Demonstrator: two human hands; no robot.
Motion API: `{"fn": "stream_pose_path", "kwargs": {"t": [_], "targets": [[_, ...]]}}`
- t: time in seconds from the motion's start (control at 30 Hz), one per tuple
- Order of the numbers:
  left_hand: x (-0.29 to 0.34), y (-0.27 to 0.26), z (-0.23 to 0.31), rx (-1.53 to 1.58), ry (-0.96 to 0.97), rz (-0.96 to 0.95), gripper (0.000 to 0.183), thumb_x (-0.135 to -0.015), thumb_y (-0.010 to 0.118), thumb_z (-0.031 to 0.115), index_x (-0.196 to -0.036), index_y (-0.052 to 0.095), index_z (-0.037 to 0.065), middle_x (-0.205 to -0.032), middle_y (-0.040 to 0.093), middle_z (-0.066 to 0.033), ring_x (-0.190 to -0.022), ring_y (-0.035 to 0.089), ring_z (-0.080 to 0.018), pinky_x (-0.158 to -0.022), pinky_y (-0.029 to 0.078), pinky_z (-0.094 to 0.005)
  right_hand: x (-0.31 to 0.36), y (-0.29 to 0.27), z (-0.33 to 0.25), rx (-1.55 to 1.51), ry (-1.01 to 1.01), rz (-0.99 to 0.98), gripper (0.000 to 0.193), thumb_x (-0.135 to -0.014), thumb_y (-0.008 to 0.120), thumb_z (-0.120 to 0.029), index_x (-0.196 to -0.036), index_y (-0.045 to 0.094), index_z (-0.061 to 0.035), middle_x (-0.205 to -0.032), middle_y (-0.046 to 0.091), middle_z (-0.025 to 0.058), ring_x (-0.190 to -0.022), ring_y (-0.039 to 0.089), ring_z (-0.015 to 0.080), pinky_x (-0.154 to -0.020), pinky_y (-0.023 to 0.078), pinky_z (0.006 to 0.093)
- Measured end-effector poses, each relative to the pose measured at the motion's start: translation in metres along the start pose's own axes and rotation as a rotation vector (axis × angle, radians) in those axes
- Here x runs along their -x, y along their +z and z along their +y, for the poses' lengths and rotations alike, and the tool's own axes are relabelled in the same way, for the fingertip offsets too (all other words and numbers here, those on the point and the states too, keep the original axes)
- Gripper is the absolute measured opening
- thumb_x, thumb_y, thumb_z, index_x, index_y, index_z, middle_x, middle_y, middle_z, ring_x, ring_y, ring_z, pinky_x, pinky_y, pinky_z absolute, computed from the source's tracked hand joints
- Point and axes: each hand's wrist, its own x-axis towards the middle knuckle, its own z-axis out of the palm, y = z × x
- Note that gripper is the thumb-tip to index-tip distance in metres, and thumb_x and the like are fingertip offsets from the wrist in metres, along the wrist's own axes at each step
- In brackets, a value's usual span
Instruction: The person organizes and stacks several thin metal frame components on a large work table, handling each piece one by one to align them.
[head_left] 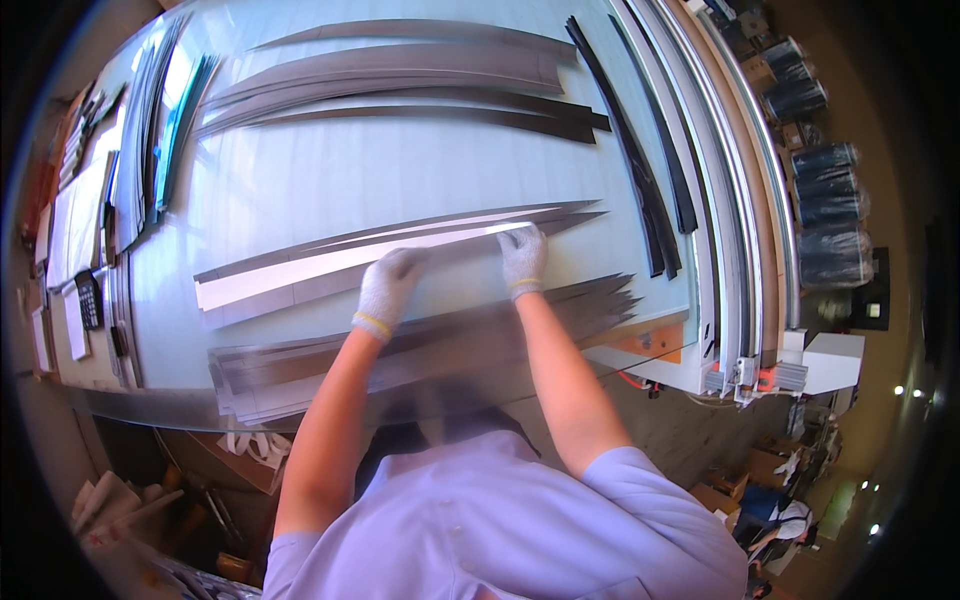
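Note:
A long grey strip (270, 303) of thin sheet lies across the glossy table, with a white strip (265, 283) along its inner part and a darker grey edge beyond. My left hand (388, 287), in a white knitted glove with a yellow cuff, is at the strip's near edge around its middle; its fingers are smeared by motion. Farther right, my right hand (523, 260), gloved alike, pinches the white strip near its narrowing right end. Closer to me lies a fanned pile of grey strips (290, 375), with pointed ends at the right.
More grey strips (400, 68) lie at the table's far side. Black strips (635, 170) run along the right, beside metal rails (735, 190). At the left are dark and teal strips (170, 140), papers and a calculator (88, 300). Wrapped rolls (830, 215) stand beyond the rails.

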Motion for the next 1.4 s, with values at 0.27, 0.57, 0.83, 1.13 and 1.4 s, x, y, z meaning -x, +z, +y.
{"fn": "stream_pose_path", "kwargs": {"t": [0.27,0.57,0.83,1.13,1.4], "targets": [[-0.071,0.092,0.032,-0.456,0.122,-0.111,0.02,-0.087,0.063,0.016,-0.105,0.072,0.014,-0.121,0.063,-0.0099,-0.1,0.064,-0.0359,-0.086,0.052,-0.0466,0.004,-0.006,-0.005,-0.123,-0.004,-0.044,0.015,-0.082,0.071,-0.012,-0.095,0.074,-0.0044,-0.094,0.064,0.0108,-0.094,0.057,0.0315,-0.086,0.046,0.0422],[-0.09,0.102,0.011,-0.453,-0.002,-0.073,0.014,-0.084,0.065,0.017,-0.092,0.072,0.009,-0.104,0.067,-0.0139,-0.088,0.065,-0.0383,-0.08,0.051,-0.0463,0.003,-0.016,-0.029,-0.023,-0.071,-0.012,0.011,-0.083,0.067,-0.008,-0.093,0.073,-0.009,-0.093,0.065,0.0098,-0.093,0.057,0.0304,-0.084,0.046,0.0418],[0.048,-0.114,-0.004,0.678,-0.38,0.181,0.021,-0.101,0.058,0.031,-0.103,0.056,0.01,-0.083,0.06,-0.0027,-0.072,0.06,-0.0127,-0.066,0.05,-0.0269,-0.003,-0.014,-0.007,-0.016,-0.138,0.017,0.009,-0.079,0.071,-0.011,-0.088,0.074,-0.0109,-0.089,0.07,0.0078,-0.09,0.062,0.0275,-0.083,0.045,0.0395],[0.525,-0.455,-0.142,0.033,-0.494,1.525,0.015,-0.098,0.059,0.013,-0.105,0.064,0.0,-0.087,0.065,-0.0053,-0.075,0.061,-0.0157,-0.069,0.052,-0.0293,-0.01,0.011,0.015,-0.116,-0.123,0.007,0.01,-0.077,0.072,-0.004,-0.087,0.073,-0.0058,-0.088,0.071,0.0105,-0.086,0.066,0.0281,-0.083,0.052,0.0382],[0.585,-0.39,-0.208,-0.038,-0.64,1.371,0.018,-0.096,0.065,0.018,-0.1,0.069,0.001,-0.088,0.069,-0.0031,-0.078,0.061,-0.0097,-0.072,0.048,-0.0238,0.029,0.022,-0.105,0.087,-0.121,0.074,0.011,-0.09,0.065,-0.012,-0.096,0.067,-0.003,-0.089,0.071,0.0166,-0.082,0.069,0.0304,-0.077,0.052,0.0387]]}}
